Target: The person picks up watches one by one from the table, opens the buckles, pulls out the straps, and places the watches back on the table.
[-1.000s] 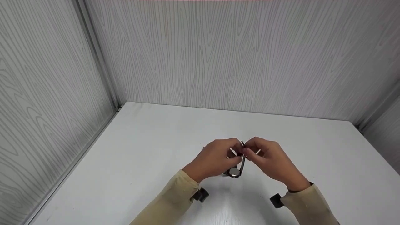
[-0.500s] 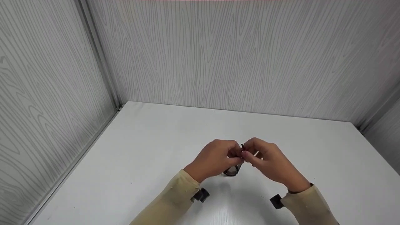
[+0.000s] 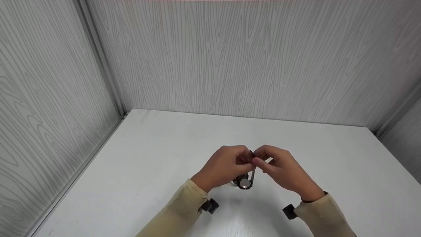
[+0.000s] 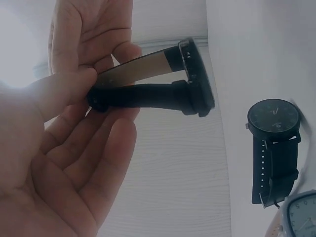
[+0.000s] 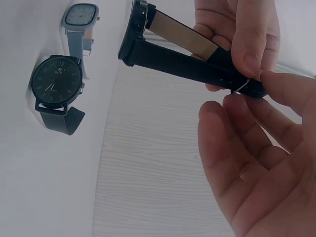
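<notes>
Both hands hold a black wristwatch by the strap ends, its case hanging below them in the head view. My left hand pinches the joined end of the strap between thumb and fingers. From the other side, my right hand pinches the same end with thumb and index finger, right at the metal buckle. The strap forms a closed-looking loop, and its tan inner side shows in the right wrist view. The fingertips partly hide where the strap ends overlap.
A second black watch with a round dial lies on the white table. Close by it lies a pale blue-grey watch with a squarish face. White wood-grain panels enclose the table at the back and sides.
The hanging watch swings and tilts as the hands work its strap, its case facing a different way half a second ago. Both hands stay close together, shifting slightly left.
</notes>
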Tool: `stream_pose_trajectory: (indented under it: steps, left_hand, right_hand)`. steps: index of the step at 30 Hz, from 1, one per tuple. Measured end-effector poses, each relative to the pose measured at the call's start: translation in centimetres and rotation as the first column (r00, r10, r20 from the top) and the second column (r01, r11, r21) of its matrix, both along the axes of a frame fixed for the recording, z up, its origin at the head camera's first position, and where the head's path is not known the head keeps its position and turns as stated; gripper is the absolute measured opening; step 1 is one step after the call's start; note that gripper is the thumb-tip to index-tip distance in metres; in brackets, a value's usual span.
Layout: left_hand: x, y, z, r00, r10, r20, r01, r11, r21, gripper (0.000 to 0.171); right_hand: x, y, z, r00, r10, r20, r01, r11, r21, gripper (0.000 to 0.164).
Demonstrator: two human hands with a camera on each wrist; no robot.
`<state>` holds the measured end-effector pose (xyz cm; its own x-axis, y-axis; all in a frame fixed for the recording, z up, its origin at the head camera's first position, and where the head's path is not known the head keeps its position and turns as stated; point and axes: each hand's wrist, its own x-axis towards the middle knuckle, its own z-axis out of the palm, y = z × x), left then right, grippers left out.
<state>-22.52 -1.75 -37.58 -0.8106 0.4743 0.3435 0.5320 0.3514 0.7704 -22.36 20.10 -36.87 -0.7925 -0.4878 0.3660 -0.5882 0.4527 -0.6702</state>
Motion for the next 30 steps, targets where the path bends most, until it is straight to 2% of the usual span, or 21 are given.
stream_pose_trajectory:
  steps: [7,15,24,30]
  left_hand:
    - [-0.14,-0.02,-0.07,1.000,-0.016,-0.009,0.016,1.000,-0.010,0.009]
    - [-0.12,-0.08,-0.06,1.000,-0.017,-0.001,0.017,1.000,-0.001,0.011]
    - [-0.15,-0.24,0.02,0.999,-0.035,-0.020,0.034,0.999,-0.006,0.012]
    - [-0.29,-0.26,-0.03,0.997,-0.075,0.019,0.074,0.997,0.035,0.007]
  right_hand:
    - [-0.05,0.09,-0.05,1.000,0.000,0.009,0.000,1.000,0.007,0.008]
    - [-0.06,0.10,0.01,0.995,0.013,0.096,-0.013,1.000,-0.003,0.012]
    - [-0.11,-0.07,0.13,0.998,0.032,0.050,-0.030,0.999,-0.030,0.010]
    - [-0.08,0.06,0.20,0.998,0.017,0.054,-0.015,0.999,-0.039,0.011]
